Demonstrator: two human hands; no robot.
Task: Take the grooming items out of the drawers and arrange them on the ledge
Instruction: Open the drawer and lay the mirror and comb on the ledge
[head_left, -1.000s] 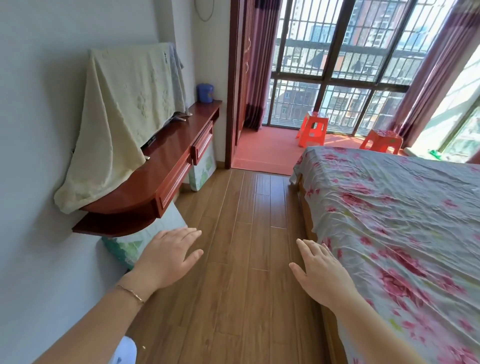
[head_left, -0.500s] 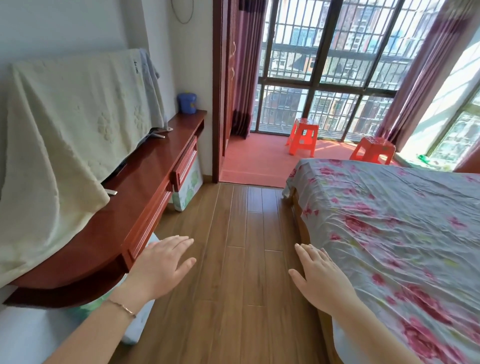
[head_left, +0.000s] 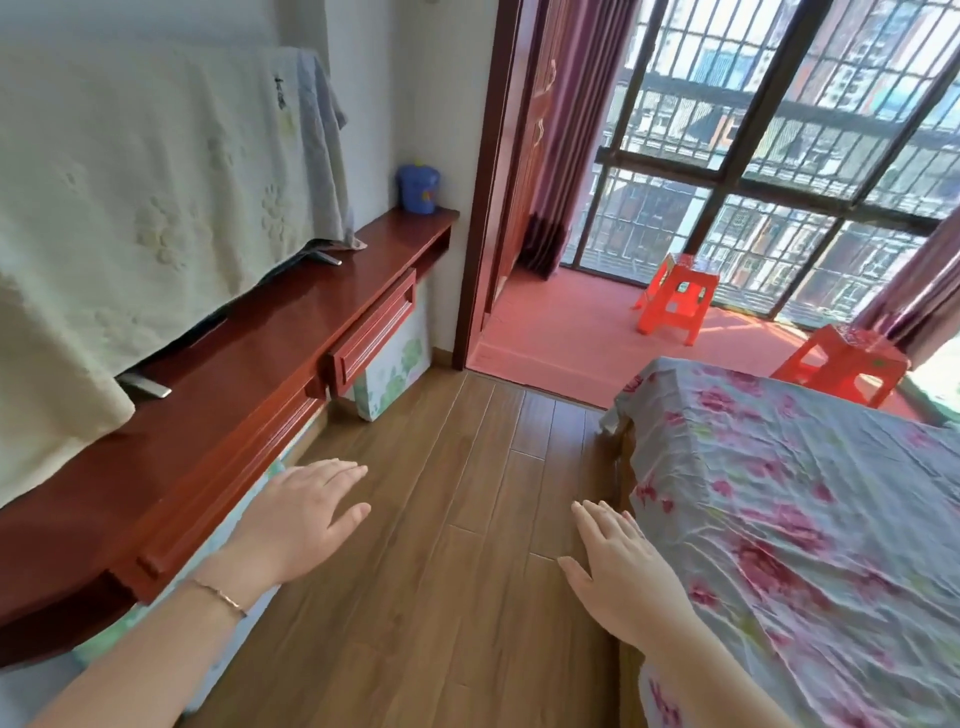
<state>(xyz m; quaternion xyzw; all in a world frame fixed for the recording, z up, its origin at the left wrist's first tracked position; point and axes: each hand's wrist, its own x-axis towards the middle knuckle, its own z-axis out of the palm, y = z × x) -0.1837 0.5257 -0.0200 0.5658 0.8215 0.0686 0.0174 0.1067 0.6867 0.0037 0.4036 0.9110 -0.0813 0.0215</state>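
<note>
A long red-brown wooden ledge (head_left: 291, 332) runs along the left wall, with drawers in its front. The far drawer (head_left: 374, 332) stands slightly pulled out; a nearer drawer front (head_left: 218, 499) looks closed. No grooming items are visible. My left hand (head_left: 301, 514) hovers open, palm down, just in front of the nearer drawer, a thin bracelet on its wrist. My right hand (head_left: 618, 566) is open too, fingers spread, above the floor beside the bed's corner. Neither hand holds anything.
A cream cloth (head_left: 145, 208) covers a screen standing on the ledge. A blue pot (head_left: 418, 188) sits at the ledge's far end. Flower-printed boxes (head_left: 392, 376) stand under it. A bed with a floral sheet (head_left: 810, 514) fills the right. Two orange stools (head_left: 678, 296) stand by the barred window.
I have moved forward along the ledge, so the ledge and drawers are closer and larger. Both hands stay open and empty in much the same pose.
</note>
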